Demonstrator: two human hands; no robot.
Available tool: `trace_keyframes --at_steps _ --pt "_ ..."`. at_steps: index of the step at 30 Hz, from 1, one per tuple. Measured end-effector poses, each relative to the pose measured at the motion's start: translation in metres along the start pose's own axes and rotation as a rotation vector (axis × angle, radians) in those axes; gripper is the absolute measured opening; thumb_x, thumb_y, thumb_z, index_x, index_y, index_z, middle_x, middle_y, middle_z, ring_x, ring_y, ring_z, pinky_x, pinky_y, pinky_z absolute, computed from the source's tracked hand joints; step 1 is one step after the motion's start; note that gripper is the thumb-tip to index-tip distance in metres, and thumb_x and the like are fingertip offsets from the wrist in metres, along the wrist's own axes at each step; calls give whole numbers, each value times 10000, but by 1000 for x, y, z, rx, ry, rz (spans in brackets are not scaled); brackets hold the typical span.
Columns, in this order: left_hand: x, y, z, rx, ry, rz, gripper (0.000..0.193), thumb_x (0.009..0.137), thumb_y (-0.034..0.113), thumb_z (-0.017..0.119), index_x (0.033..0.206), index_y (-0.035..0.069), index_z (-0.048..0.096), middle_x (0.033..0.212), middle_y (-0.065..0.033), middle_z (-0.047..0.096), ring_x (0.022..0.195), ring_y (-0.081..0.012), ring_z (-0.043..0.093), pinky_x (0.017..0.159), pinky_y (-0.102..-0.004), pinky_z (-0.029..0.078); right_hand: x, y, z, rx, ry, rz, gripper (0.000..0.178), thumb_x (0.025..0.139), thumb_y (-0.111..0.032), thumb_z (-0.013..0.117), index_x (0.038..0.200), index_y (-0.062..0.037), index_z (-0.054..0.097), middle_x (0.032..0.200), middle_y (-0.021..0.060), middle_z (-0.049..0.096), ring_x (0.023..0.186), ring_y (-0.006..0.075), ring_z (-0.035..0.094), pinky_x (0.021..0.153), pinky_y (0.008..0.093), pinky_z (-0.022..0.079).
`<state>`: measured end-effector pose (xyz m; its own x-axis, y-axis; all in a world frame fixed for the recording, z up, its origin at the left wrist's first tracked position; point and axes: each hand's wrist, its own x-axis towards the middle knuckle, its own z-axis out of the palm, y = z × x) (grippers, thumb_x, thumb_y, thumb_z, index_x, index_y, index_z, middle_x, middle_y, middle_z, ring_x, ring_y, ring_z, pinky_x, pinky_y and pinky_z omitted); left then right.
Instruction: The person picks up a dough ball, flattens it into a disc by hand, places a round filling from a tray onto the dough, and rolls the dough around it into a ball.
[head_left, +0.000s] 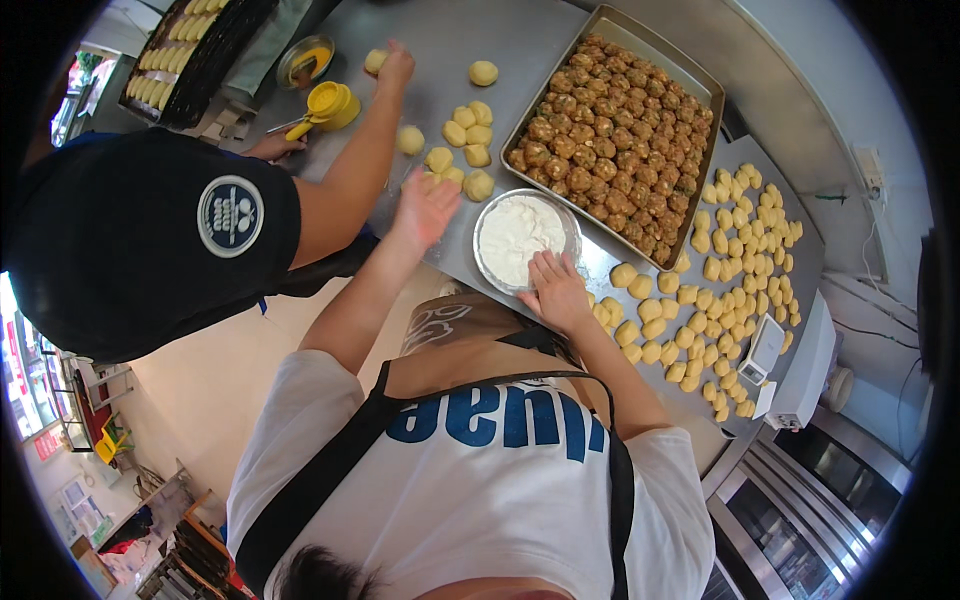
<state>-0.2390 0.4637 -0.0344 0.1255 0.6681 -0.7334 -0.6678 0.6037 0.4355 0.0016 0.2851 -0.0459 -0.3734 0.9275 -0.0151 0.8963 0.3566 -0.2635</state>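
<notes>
My left hand (428,208) is spread by dough balls (438,159), my right hand (558,290) spread over the flour bowl (573,232); a meatball tray (660,60) sits far right.

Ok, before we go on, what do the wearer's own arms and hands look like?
The left hand and right hand are bare, with no gloves, rings or watch visible. The forearms are uncovered too, below loose, short white sleeves. Black apron straps run just inside the sleeves.
</notes>
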Motion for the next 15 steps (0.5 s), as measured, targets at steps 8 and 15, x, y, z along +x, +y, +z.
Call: trace_keyframes --at_steps 8,15 --pt "-43 -55 3 -228 -227 -424 679 993 517 355 1363 -49 422 1378 -203 499 1288 -332 472 1115 -481 321 86 -57 -43 524 206 -120 304 858 -277 600 1027 -35 676 1081 170 662 1023 348 612 923 455 454" --pt "-68 -8 -55 -243 -120 -223 539 1004 409 417 1381 24 433 1372 -129 517 1286 -302 480 1099 -442 359 284 19 -28 304 227 0 229 819 -90 580 1031 -18 634 969 193 650 897 377 621 788 466 515"
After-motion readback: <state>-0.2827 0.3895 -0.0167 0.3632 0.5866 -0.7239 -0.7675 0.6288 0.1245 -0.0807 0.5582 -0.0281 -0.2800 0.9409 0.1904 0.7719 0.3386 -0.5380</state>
